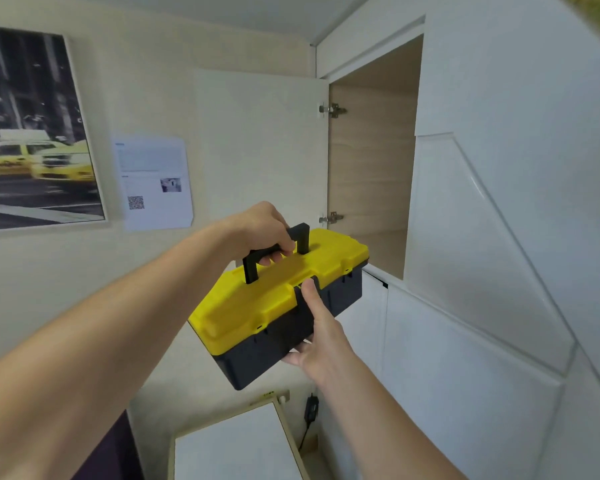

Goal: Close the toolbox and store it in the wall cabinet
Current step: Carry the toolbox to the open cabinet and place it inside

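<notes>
Closed toolbox carried toward the open cabinet.

The left hand (267,230) is curled tight around the black handle (278,252); the right hand (317,327) supports the toolbox (278,306) on its near side, thumb on the latch, fingers under the base. The box's long axis points up and right, its far end just beside the cabinet (371,161) opening.

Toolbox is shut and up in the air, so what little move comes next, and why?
Probably lift the toolbox toward the open cabinet. Its lid looks closed, the left hand grips the handle, the right hand steadies the front, and the door stands open.
</notes>
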`<action>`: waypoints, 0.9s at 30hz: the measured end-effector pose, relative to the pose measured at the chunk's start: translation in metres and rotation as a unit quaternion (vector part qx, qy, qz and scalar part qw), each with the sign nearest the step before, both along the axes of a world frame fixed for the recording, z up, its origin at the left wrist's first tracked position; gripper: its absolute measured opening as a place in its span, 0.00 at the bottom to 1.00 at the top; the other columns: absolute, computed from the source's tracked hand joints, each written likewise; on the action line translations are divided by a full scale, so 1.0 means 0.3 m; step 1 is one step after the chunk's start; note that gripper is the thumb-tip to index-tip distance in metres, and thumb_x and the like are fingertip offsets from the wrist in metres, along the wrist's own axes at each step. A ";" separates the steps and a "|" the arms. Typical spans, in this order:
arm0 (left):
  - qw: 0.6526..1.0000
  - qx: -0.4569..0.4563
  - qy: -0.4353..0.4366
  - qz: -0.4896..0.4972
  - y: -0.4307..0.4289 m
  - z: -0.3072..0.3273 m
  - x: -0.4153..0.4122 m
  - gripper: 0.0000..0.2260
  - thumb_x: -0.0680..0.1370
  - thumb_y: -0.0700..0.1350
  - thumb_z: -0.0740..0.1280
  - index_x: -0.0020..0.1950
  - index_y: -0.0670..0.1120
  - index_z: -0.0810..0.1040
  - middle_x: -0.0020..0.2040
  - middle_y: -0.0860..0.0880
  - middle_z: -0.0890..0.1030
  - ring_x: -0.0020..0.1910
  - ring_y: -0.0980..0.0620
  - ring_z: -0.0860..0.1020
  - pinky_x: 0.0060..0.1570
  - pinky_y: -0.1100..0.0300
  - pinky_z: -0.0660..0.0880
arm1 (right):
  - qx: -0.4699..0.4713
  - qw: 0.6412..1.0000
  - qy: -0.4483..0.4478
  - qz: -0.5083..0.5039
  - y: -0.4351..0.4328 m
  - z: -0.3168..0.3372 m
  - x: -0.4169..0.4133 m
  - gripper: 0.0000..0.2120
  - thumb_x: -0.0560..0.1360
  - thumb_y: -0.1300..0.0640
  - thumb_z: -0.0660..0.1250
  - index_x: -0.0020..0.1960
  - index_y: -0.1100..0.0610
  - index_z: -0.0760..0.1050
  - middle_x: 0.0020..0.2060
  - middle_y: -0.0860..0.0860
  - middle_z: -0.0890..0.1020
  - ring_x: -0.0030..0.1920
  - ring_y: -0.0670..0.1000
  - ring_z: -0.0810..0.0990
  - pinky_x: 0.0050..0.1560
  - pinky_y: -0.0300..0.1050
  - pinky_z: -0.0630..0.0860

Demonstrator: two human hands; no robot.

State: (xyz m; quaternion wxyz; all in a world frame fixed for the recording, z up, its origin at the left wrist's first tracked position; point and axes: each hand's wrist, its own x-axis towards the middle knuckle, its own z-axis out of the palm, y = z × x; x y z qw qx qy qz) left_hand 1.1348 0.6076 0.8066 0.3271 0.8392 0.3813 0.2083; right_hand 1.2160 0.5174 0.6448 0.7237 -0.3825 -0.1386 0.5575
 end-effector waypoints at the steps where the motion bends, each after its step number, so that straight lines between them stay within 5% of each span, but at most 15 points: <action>1: 1.000 0.000 0.003 0.001 0.011 0.001 0.035 0.07 0.71 0.35 0.71 0.48 0.34 0.82 0.33 0.40 0.81 0.28 0.48 0.77 0.27 0.60 0.77 | -0.001 1.000 0.004 0.003 0.014 0.000 0.033 0.40 0.52 0.40 0.83 0.59 0.54 0.76 0.52 0.60 0.84 0.54 0.63 0.81 0.48 0.74 0.78; 19: 0.996 0.017 -0.006 -0.091 0.638 0.028 0.706 0.09 0.73 0.36 0.69 0.49 0.31 0.81 0.38 0.38 0.80 0.32 0.46 0.75 0.28 0.58 0.74 | 0.020 0.993 -0.069 -0.089 0.570 0.056 0.618 0.40 0.54 0.36 0.79 0.63 0.51 0.76 0.58 0.56 0.83 0.58 0.62 0.80 0.56 0.73 0.75; 27: 0.988 -0.002 -0.016 -0.156 0.977 0.036 1.085 0.04 0.74 0.34 0.69 0.41 0.34 0.80 0.28 0.42 0.76 0.19 0.50 0.70 0.23 0.58 0.69 | -0.040 0.975 -0.091 -0.199 0.900 0.083 0.933 0.36 0.63 0.34 0.74 0.66 0.49 0.71 0.56 0.55 0.82 0.53 0.61 0.81 0.48 0.65 0.81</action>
